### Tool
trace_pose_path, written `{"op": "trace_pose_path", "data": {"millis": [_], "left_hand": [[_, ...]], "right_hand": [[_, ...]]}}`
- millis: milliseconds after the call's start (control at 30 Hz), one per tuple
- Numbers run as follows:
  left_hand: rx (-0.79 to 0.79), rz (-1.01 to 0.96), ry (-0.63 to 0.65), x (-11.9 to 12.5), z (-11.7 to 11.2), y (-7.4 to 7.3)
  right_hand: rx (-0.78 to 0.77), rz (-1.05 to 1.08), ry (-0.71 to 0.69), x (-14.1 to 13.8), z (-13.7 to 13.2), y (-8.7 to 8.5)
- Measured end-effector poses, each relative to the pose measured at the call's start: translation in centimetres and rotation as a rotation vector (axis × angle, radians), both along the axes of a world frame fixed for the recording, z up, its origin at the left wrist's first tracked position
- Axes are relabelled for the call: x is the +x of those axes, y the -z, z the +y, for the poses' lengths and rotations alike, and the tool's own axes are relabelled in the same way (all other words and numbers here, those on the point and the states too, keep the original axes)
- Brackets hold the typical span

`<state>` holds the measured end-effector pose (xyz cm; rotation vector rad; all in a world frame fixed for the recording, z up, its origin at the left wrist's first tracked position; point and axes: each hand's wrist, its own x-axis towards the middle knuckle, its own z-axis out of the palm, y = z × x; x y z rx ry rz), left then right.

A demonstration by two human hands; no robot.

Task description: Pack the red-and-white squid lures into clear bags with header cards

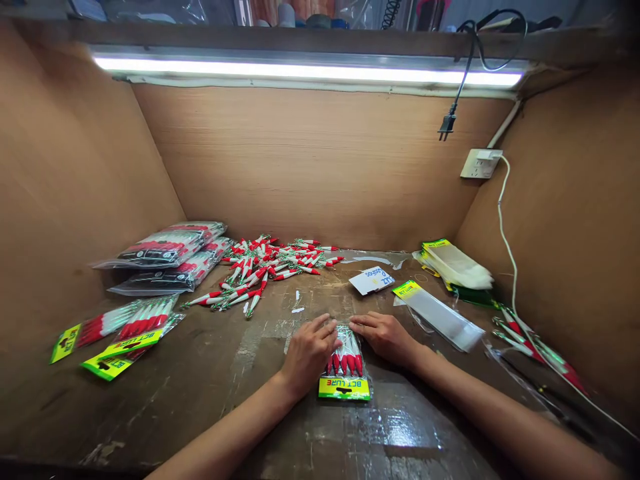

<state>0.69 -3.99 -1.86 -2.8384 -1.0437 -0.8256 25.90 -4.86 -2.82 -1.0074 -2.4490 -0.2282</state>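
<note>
A clear packet of squid lures point(345, 357) lies flat on the bench in front of me, its yellow-green header card towards me. Several lures with white bodies and red ends show through the plastic. Over the packet's far left side, my left hand point(311, 350) is closed on the edge, fingers bent. At the far right corner, my right hand point(385, 339) holds the edge with its fingertips. The packet's far end is partly hidden by the fingers.
Loose red-and-white lures point(265, 267) are heaped at the back. Filled bags point(170, 257) and finished packets point(135, 333) lie left. On the right are an empty sleeve point(440, 317), stacked sleeves point(455, 263), a handwritten card point(373, 280) and a white cable point(507, 233). A plug point(447, 123) hangs above.
</note>
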Motion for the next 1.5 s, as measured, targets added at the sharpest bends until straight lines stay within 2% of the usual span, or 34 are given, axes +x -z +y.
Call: {"op": "trace_pose_path", "data": {"millis": [100,167,333,533,633,800,1000,1100,1200,1333,1500], "left_hand": [[0.12,0.074,0.043,-0.3,-0.2,0.0],[0.122,0.115,0.072,-0.7,-0.5,-0.2],[0.052,0.224,0.033,-1.6,-2.3,-0.4],[-0.082,0.315,-0.075,-1.8,-3.9,-0.2],[-0.124,0.311,-0.095,-1.9,-4.1,-0.2],[-0.157,0.301,-0.098,-1.8,-4.2,-0.2],[-0.175,0.202,-0.095,-2.3,-4.2,0.5],[-0.231,0.068,-0.11,-2.6,-3.2,0.6],[-0.328,-0.043,-0.201,-2.2,-0.9,0.1],[-0.436,-0.093,-0.204,-1.0,2.1,-1.2],[-0.45,-0.146,-0.093,-0.6,2.6,-2.2]], "right_hand": [[0.032,-0.124,0.004,0.1,-0.8,-0.5],[0.027,-0.191,0.02,0.2,-1.6,-1.1],[-0.026,-0.267,0.067,0.2,-3.9,-2.3],[-0.07,-0.321,0.213,-0.3,-5.6,-1.5],[-0.091,-0.307,0.22,-0.3,-6.1,-1.6],[-0.257,-0.264,0.05,0.3,-7.3,-2.9],[-0.467,-0.131,0.09,1.5,-8.2,-2.5],[-0.485,0.121,0.168,1.5,-7.2,-2.2],[-0.52,0.333,0.282,0.7,-4.7,-2.3],[-0.521,0.363,0.296,-1.1,-0.9,-2.2],[-0.482,0.443,0.288,-2.4,0.5,-1.5]]}}
